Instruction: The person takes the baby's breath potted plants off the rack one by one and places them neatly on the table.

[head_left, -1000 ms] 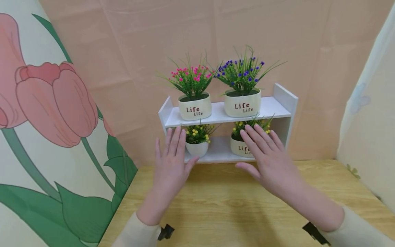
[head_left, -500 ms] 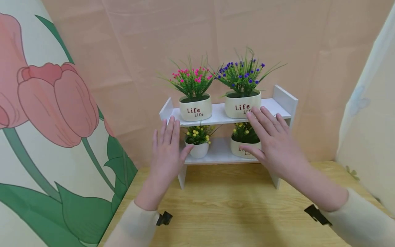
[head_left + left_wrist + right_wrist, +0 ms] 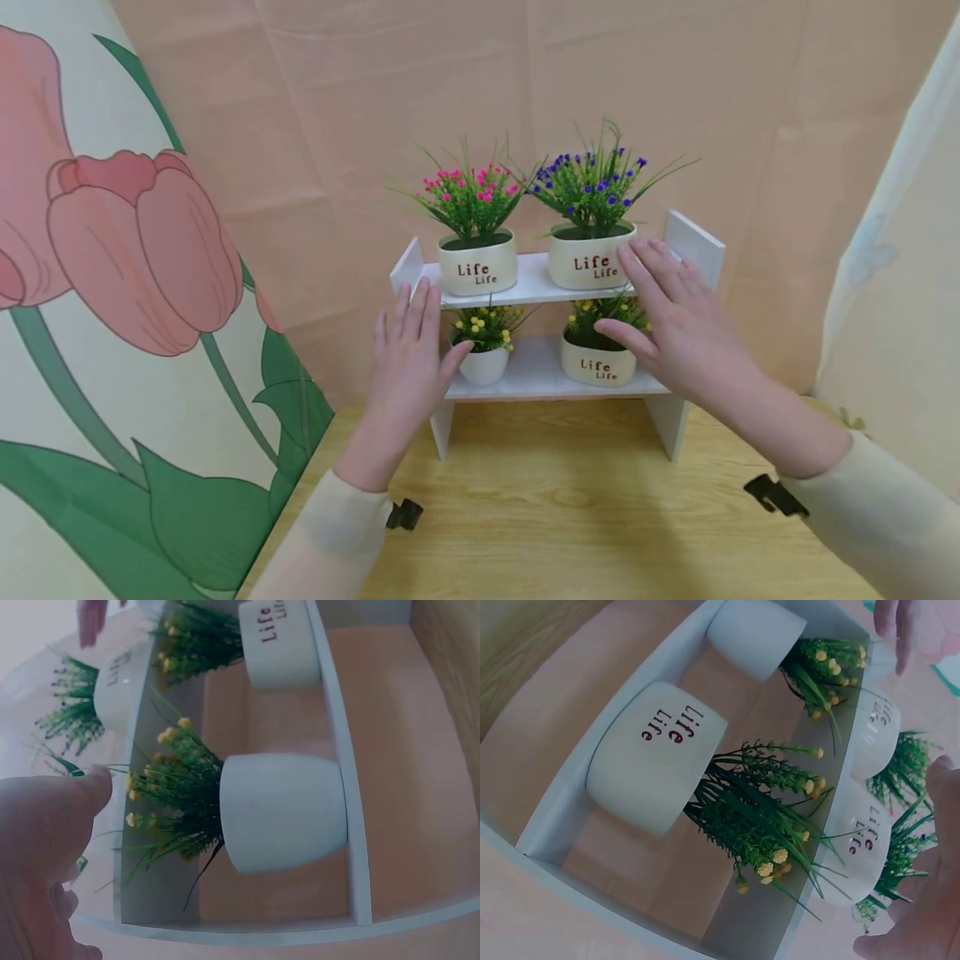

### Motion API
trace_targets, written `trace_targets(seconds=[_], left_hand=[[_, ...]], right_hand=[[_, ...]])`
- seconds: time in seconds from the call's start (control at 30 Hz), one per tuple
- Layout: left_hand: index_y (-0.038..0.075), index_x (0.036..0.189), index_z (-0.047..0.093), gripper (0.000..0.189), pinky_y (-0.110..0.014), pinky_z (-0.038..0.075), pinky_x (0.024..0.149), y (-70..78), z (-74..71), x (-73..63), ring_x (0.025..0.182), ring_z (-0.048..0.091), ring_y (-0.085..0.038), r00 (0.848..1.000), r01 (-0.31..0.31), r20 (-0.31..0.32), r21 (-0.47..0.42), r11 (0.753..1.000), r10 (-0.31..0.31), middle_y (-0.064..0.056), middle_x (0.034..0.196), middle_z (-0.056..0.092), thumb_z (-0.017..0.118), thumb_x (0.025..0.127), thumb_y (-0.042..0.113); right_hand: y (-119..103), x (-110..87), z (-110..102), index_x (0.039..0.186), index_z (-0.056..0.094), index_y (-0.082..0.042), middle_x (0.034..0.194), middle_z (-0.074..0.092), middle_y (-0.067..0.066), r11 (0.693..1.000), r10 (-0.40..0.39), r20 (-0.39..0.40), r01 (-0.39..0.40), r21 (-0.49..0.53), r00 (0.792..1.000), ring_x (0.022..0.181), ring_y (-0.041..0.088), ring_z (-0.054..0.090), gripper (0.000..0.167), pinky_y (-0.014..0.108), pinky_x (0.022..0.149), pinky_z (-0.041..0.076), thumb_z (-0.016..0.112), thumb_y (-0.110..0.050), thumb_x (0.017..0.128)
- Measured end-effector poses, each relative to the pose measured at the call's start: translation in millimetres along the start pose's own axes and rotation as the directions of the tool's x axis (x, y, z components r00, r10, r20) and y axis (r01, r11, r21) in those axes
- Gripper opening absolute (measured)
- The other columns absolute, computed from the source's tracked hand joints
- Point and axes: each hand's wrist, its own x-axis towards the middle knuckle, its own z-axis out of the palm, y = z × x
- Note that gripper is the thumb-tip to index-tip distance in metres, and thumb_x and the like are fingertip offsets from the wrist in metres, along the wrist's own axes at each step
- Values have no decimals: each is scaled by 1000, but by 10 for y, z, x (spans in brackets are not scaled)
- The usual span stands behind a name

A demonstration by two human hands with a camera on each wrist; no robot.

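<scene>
Grip, left hand (image 3: 405, 367): fingers extended, thumb spread, nothing held; before the shelf's left end. Grip, right hand (image 3: 682, 325): fingers extended, thumb apart, nothing held; near the right end, pot contact undeterminable. Shelf (image 3: 534, 367): white, flat panels, two tiers, on a wood-grained worktop (image 3: 525, 525). Upper tier: pink-flowered pot (image 3: 477, 265) and purple-flowered pot (image 3: 585, 258), cream, smooth, rounded oblong, lettered "Life". Lower tier: small white pot (image 3: 483, 367), round, tapered, yellow blooms; yellow-flowered oblong pot (image 3: 598, 367), likewise lettered. Backdrop (image 3: 337, 125): peach sheet, creased.
</scene>
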Motion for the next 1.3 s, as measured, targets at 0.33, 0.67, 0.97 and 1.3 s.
trace_targets(seconds=[0.33,0.67,0.97,1.3], left_hand=[[8,177,17,93,-64,12,134,-38,88,68,170,6,-33,999,24,21,-9,1000,-24,-13,184,17,57,111,59],[3,175,23,91,-61,14,135,-75,206,81,170,9,-35,999,15,37,-68,998,-12,-16,181,22,59,111,57],[-3,171,29,90,-56,17,135,-76,284,90,167,16,-40,999,-27,-47,-126,992,21,-24,176,31,66,110,51],[-5,168,31,88,-49,16,136,-102,426,70,165,20,-42,993,-53,-114,-168,984,34,-25,172,34,69,109,48]], right_hand=[[93,125,-38,175,19,-2,181,17,24,989,128,63,-132,66,990,165,48,18,96,61,134,15,76,-38,107],[185,242,-66,178,5,-13,184,2,18,945,279,167,-302,128,946,165,52,11,97,78,125,20,61,-55,112],[263,344,-69,178,0,-16,184,-5,15,915,319,196,-355,194,927,164,55,10,99,80,124,18,59,-58,111],[354,455,-38,178,-6,-19,183,-9,20,867,353,248,-415,275,902,165,55,3,103,78,126,9,59,-61,110]])
